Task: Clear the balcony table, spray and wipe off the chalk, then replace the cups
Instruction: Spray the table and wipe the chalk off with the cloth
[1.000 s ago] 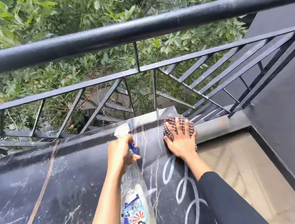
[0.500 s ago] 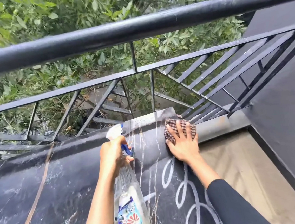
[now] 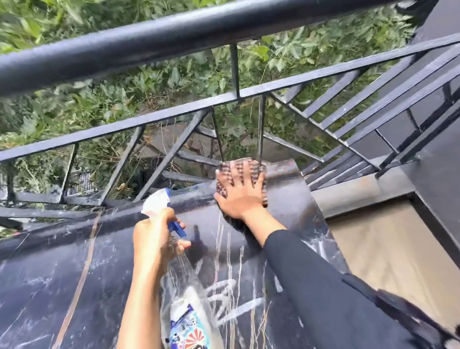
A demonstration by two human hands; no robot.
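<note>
We are looking down at the right hand [image 3: 243, 192], which is lying flat with fingers spread wide, pressing a checkered cloth [image 3: 265, 197] against the table [image 3: 52, 287]. The cloth is sitting at the table's far right corner, right by the far edge. The picture is smeared there, so we cannot tell whether it is hanging over that edge. A dark sleeve [image 3: 330, 290] is covering the arm behind this hand.

The left hand [image 3: 152, 242] is curling round the neck of a clear spray bottle [image 3: 189, 325], with a finger lying by the blue trigger [image 3: 176, 227]. The bottle's long axis is running away from the person. Its labelled body is nearest us and its white head [image 3: 156, 203] is pointing toward the railing [image 3: 210, 23]. It is sitting to the left of the cloth and apart from it.

White chalk marks [image 3: 228, 299] are showing on the black marble top between the two arms, with wet streaks running through them.

To the left of the bottle the tabletop is stretching out wide toward the frame's edge. To the right the table's edge is dropping to a tan floor [image 3: 383, 258], which a dark wall [image 3: 452, 182] is bounding. Beyond the far edge the railing is standing close, with green foliage [image 3: 98, 13] behind it.
</note>
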